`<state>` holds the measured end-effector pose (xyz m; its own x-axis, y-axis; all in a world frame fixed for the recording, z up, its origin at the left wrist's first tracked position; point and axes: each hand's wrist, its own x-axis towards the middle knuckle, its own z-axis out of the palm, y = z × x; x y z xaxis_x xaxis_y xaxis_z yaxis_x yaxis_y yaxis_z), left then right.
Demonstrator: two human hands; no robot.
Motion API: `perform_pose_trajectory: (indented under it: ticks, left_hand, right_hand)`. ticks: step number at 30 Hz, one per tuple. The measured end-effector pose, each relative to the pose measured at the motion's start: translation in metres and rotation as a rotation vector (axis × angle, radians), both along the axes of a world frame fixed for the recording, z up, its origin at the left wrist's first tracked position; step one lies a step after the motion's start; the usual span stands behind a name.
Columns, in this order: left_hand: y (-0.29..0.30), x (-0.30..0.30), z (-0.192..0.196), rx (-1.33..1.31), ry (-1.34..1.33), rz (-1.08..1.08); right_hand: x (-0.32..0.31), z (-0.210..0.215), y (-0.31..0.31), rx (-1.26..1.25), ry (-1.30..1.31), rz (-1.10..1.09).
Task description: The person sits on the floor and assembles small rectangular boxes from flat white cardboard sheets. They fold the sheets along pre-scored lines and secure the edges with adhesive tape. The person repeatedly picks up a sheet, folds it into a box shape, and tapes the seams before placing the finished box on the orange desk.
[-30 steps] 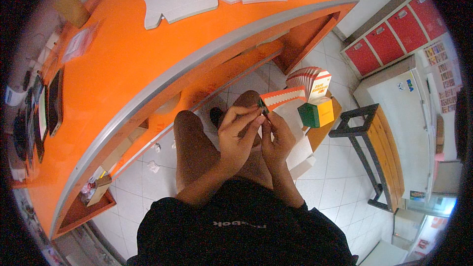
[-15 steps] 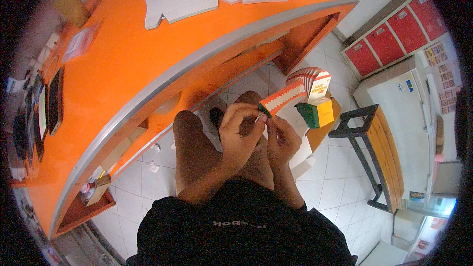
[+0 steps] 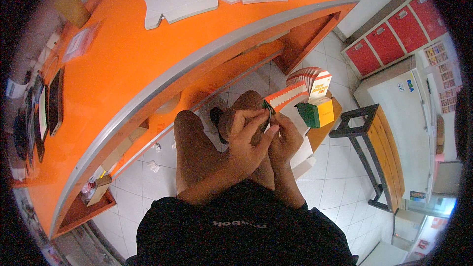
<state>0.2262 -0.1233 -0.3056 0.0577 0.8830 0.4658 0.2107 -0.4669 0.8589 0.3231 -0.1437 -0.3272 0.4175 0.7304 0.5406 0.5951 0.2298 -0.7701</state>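
Above my lap, both hands meet at the near end of a row of nested paper cartons (image 3: 290, 94) with red, white and green sides. My left hand (image 3: 247, 144) has its index finger and thumb bent in at the green end of the nearest carton, pinching its edge. Closed around the lower part of the same end, my right hand (image 3: 286, 140) hides much of it. The row curves away to the right, its far cartons fanned out. At that end a carton shows yellow and green faces (image 3: 323, 112).
A curved orange counter (image 3: 118, 59) with a metal edge bears a stack of flat white card blanks (image 3: 217, 0). A wooden bench (image 3: 387, 155) with a black frame stands at the right, before a white fridge (image 3: 396, 93) and red lockers (image 3: 384, 43). Crumpled paper (image 3: 153, 166) lies on the tiles.
My left hand has slid down and slightly right, its fingers straighter than before. The near end of the carton row has shifted a little right. My right hand stays almost in place.
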Motion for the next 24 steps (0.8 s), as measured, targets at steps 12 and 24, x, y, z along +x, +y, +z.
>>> perform_pose_trajectory:
  ticks: [12,24]
  left_hand:
    - [0.014,-0.006,-0.004,-0.021,0.009,0.043]
    - [0.017,-0.011,-0.004,-0.047,-0.018,-0.031]
  right_hand:
    - [-0.001,-0.005,-0.001,-0.037,0.095,0.025]
    - [-0.002,-0.011,-0.002,-0.011,0.012,-0.025]
